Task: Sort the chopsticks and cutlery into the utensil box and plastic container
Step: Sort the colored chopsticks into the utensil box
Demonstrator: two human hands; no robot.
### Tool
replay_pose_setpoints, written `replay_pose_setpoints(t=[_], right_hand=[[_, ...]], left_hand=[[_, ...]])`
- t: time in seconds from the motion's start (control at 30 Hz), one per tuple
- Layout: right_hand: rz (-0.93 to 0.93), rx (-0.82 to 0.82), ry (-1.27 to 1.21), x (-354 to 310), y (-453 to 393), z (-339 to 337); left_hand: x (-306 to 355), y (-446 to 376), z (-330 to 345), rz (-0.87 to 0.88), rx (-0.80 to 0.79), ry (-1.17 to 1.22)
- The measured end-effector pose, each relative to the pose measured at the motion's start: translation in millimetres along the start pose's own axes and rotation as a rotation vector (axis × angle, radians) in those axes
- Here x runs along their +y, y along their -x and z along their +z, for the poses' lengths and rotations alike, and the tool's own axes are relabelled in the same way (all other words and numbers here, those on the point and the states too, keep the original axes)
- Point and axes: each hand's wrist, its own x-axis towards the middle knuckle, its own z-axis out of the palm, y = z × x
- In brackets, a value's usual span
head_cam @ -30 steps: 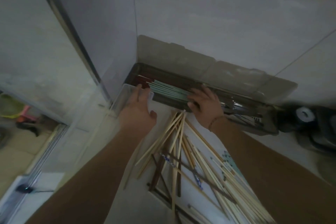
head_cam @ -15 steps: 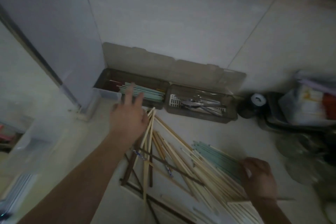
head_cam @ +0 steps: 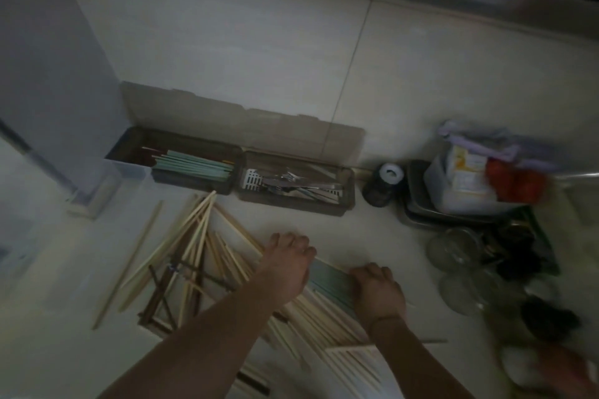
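Observation:
A loose pile of pale wooden chopsticks [head_cam: 194, 236] and a few dark ones [head_cam: 155, 295] lies on the white counter. My left hand [head_cam: 288, 264] and my right hand [head_cam: 377, 288] are both closed on a bundle of pale green chopsticks [head_cam: 330, 282], one hand at each end. Against the wall stands the dark utensil box [head_cam: 351, 185] with its lid open. Its left compartment holds more green chopsticks [head_cam: 194, 165], its right compartment metal cutlery [head_cam: 291, 185]. A clear plastic container [head_cam: 110, 185] sits at the box's left end.
A dark jar with a white lid [head_cam: 385, 185] stands right of the box. Further right are stacked metal trays [head_cam: 418, 214] holding a plastic bag [head_cam: 460, 178], glass bowls [head_cam: 453, 249] and dark items. A grey panel [head_cam: 48, 74] rises at the left.
My left hand has come back from the box's left compartment to the green bundle beside my right hand. The view has swung right and down.

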Motion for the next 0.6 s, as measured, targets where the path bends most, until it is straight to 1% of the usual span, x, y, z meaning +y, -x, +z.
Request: replay_pose_setpoints(t=[0.1, 0.13, 0.2, 0.27, 0.4, 0.47, 0.53, 0.57, 0.6], right_hand=[[-0.044, -0.009, 0.016, -0.5, 0.1, 4.1], [-0.028, -0.024, -0.012, -1.7, 1.5, 3.8], [0.038, -0.051, -0.085, -2.9, 1.2, 4.4], [0.078, -0.096, -0.098, -3.3, -1.1, 5.2], [0.124, -0.074, -0.162, -4.5, 0.0, 8.7], [0.159, -0.021, -0.193, -6.0, 3.8, 6.6], [0.166, 0.088, -0.217, -7.2, 8.2, 5.8], [0.15, 0.135, -0.209, -8.3, 11.7, 4.8], [0.139, 0.193, -0.198, -8.3, 13.4, 5.2]], left_hand=[[-2.9, -4.3, 3.7, 0.008, 0.038, -0.038], [-3.7, -5.6, 5.3, 0.01, 0.063, -0.053], [-3.2, -7.0, 6.1, 0.024, 0.049, -0.019], [-3.6, -7.5, 8.2, 0.044, 0.046, -0.015], [-9.1, -7.0, 6.2, 0.102, 0.079, -0.011], [-14.6, -7.2, 6.5, 0.142, 0.078, -0.012], [-21.0, -8.3, 6.2, 0.164, 0.051, -0.033], [-24.2, -8.8, 8.1, 0.172, 0.056, -0.035], [-27.4, -9.7, 11.8, 0.198, 0.101, -0.025]])
